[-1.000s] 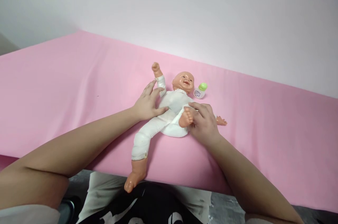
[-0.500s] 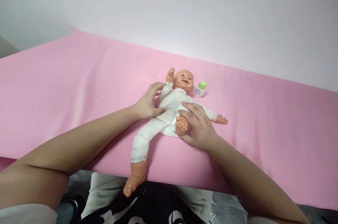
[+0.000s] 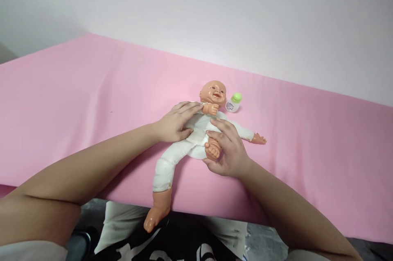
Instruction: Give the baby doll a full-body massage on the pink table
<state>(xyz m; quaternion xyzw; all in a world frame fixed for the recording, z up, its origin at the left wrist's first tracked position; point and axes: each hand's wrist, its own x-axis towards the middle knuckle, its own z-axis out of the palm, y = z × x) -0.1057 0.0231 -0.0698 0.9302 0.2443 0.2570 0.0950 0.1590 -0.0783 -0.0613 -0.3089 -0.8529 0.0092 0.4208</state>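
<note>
A baby doll (image 3: 196, 123) with a white cloth body lies on its back, its bald head (image 3: 213, 91) towards the wall. My left hand (image 3: 176, 123) lies over one doll arm, with the fingers pressing it across the chest and the thumb on the belly. That arm's small plastic hand (image 3: 211, 109) shows past my fingertips. My right hand (image 3: 231, 146) is wrapped around the doll's bent leg, and the foot (image 3: 213, 149) sticks out between thumb and fingers. The other leg (image 3: 164, 171) stretches towards me, its foot hanging past the table's front edge.
A small clear bottle with a green cap (image 3: 233, 102) stands right beside the doll's head. Pink cloth (image 3: 76, 101) covers the table, with a pale wall (image 3: 196, 15) behind. My lap in dark printed clothing is below the front edge.
The doll's raised arm has been folded down across its chest by my left hand, which moved slightly right over it. My right hand keeps hold of the bent leg.
</note>
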